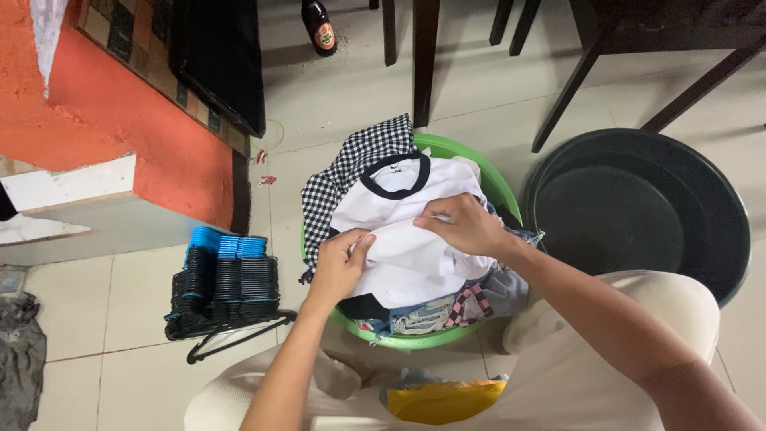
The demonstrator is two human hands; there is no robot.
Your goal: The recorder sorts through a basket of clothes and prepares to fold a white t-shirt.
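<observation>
Head view: the left hand [341,263] and right hand [463,226] both pinch a white T-shirt [415,247] lying on clothes in a green basin [447,152].

**Pale tiled floor and what stands on it**

The floor [351,88] is laid with pale, glossy square tiles with thin grey joints. A round green plastic basin [501,191] heaped with clothes sits on it near the middle. Just to its right stands a large round black plastic tub [638,215]. To the left lies a stack of black and blue plastic clothes hangers [227,291]. A crumpled dark grey cloth [20,355] lies at the left edge. A brown glass bottle [319,28] stands near the top, beside dark wooden furniture legs [424,60].
</observation>
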